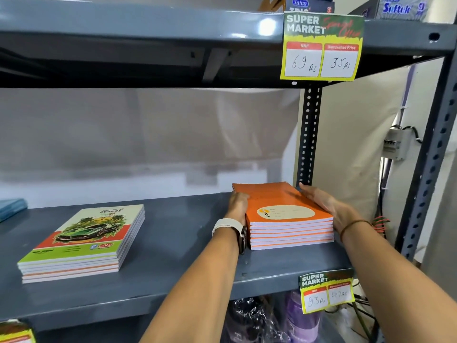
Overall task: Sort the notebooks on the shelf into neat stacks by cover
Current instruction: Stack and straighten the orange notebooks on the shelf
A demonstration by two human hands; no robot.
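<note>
**Orange stack being squared; sorting looks nearly done**

Head view: grey metal shelf [173, 243] carries two notebook piles, well apart. Orange stack [286, 214] sits at the shelf's right end, near the slotted upright [308, 134]. Left hand [237, 204] presses against the stack's left side, fingers hooked over the top cover at its far edge. Right hand [324, 201] lies flat along the right side, fingers straight and held together, tips near the back corner. Neither hand lifts anything; both squeeze the pile from either side, likely to true up the edges. Car-cover stack [81, 243] lies toward the left, untouched, top cover green with a car; its edges fan slightly, and an orange line shows among the lower spines, so a stray cover may be in there, cannot tell. Judgement: covers mostly separated; what's left is straightening, maybe checking the left pile. Blue item [12, 209] at the far left edge, unclear what. Price tag [321, 45] hangs from the shelf above.
</note>
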